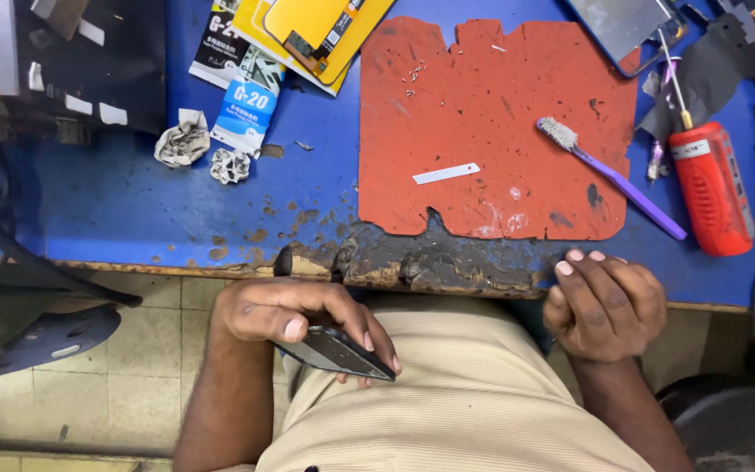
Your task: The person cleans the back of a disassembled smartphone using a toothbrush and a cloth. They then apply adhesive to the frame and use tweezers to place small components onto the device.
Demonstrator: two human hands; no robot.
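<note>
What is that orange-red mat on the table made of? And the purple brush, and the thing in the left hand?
The red mat looks like thin, matte rubber or silicone: it lies flat, with cut edges and dark scorched spots. The purple brush looks like smooth plastic, with worn, greyish bristles. The left hand holds a flat dark panel, probably glass or glossy plastic, since its surface shines.

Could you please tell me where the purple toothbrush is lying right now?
The purple toothbrush lies slantwise on the right part of the red mat, its handle end reaching the blue table, just left of the red screwdriver.
</note>
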